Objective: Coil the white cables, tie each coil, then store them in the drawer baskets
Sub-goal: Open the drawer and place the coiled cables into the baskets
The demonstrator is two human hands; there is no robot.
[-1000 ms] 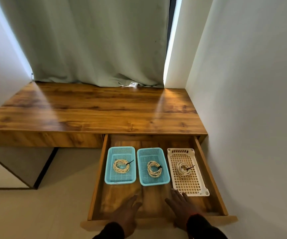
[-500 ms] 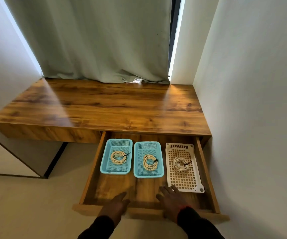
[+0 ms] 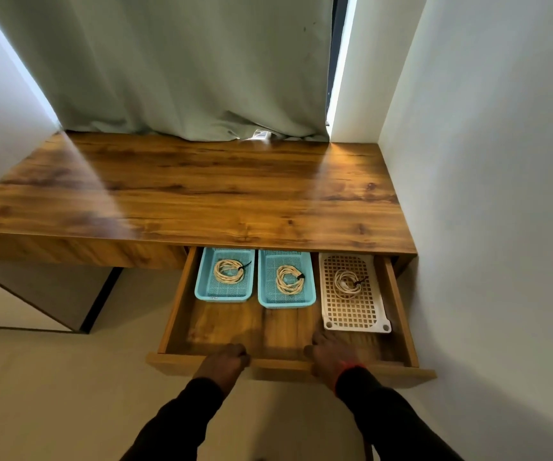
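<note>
- Currently, the drawer (image 3: 278,331) stands partly open under the desk (image 3: 202,201), at its right end; the rear edges of the baskets lie beneath the desk's front edge.
- Left hand (image 3: 223,362): fingers curled over the drawer's front panel, gripping it left of centre.
- Right hand (image 3: 331,356): set on the same panel right of centre; its fingers seem to wrap the top edge, though the fingertips are hard to make out.
- Left blue basket (image 3: 202,287), by the drawer's left wall, holds a tied coil (image 3: 228,271); the second blue basket (image 3: 310,287), just beside it, holds another coil (image 3: 289,278).
- White basket (image 3: 355,314), against the drawer's right wall, holds the third coil (image 3: 348,282), paler and thinner. Each coil carries a dark tie.
- Judged stage: all coils stored; closing the drawer appears to be the step in hand.
- Risks: uneven pressure from the two hands could skew the drawer in its runners and jam it; a hard push could slide the loose baskets backward; fingers hooked over the panel could be pinched against the desk's front edge.
- Curtain (image 3: 185,68) hangs behind the desk.
</note>
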